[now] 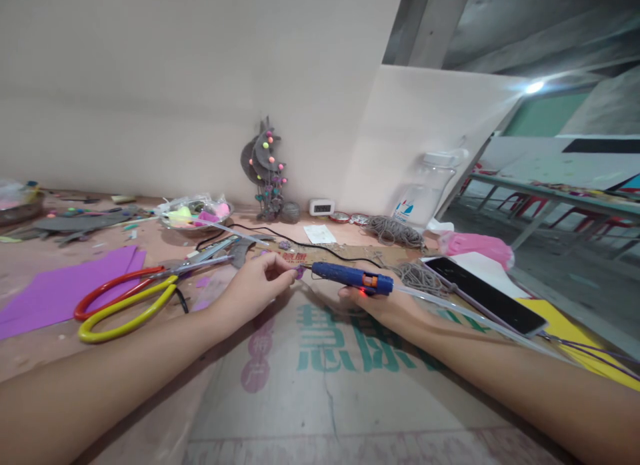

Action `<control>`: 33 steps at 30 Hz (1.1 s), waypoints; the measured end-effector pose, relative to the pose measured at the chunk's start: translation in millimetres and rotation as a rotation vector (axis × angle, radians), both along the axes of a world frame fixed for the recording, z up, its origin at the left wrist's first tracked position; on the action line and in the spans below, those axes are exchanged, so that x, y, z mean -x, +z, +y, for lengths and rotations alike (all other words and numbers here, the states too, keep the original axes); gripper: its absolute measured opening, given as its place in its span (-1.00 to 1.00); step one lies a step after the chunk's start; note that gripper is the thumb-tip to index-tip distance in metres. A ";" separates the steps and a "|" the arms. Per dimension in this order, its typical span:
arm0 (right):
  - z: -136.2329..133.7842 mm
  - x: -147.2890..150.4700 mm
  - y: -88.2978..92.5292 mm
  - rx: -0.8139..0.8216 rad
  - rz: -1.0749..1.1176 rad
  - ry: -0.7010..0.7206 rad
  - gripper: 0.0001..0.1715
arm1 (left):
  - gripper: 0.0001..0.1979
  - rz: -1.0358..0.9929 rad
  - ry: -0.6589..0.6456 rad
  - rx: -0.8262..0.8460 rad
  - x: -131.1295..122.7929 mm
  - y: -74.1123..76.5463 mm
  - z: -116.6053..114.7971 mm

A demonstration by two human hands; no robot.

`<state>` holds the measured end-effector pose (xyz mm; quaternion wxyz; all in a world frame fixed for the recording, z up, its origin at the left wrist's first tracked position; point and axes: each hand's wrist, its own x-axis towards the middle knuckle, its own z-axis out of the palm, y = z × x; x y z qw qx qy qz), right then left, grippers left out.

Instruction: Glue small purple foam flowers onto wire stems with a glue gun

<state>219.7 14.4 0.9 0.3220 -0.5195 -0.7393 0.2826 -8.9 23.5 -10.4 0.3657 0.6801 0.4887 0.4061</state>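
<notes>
Between the thumb and fingers of my left hand [265, 285] is a small purple piece [299, 272], too small to make out fully. My right hand [380, 308] grips a blue hot glue gun [350, 277] from below, a red light glowing on it. A long clear glue stick [450, 300] runs out of its back end over my right forearm. The gun's nozzle points left and is at the purple piece; whether they touch I cannot tell. Both hands are above a printed cardboard sheet [280, 412].
Left lie scissors [127, 305] with red and yellow handles and purple sheets [75, 285]. Behind are a bowl of pompoms [195, 215], a grey hanging ornament [267, 165], a small clock [321, 206] and a clear bottle [425, 192]. A phone [485, 295] and grey yarn [420, 278] lie right.
</notes>
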 end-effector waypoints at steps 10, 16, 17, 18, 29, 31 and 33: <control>-0.1 -0.1 -1.7 -0.019 0.032 0.018 -0.76 | -0.79 0.015 0.001 0.008 0.9 0.5 0.4; -3.6 5.3 4.0 0.030 0.001 -0.080 -0.71 | -0.77 0.014 0.007 0.026 0.3 3.3 -1.5; -4.1 6.0 5.0 0.031 -0.007 -0.089 -0.71 | -0.77 0.011 0.010 0.032 0.2 3.5 -1.8; -4.4 6.5 5.8 0.031 -0.010 -0.092 -0.72 | -0.76 0.008 0.014 0.036 0.1 3.5 -1.8; -1.1 1.8 1.0 0.008 -0.013 -0.043 -0.74 | -0.80 -0.008 0.008 0.017 1.0 -0.2 1.0; -1.5 2.3 1.8 0.012 -0.021 -0.058 -0.72 | -0.80 -0.020 0.006 0.021 0.9 -0.3 1.2; -2.1 3.8 3.4 0.012 -0.026 -0.078 -0.70 | -0.80 -0.035 0.002 0.029 0.8 -0.3 1.5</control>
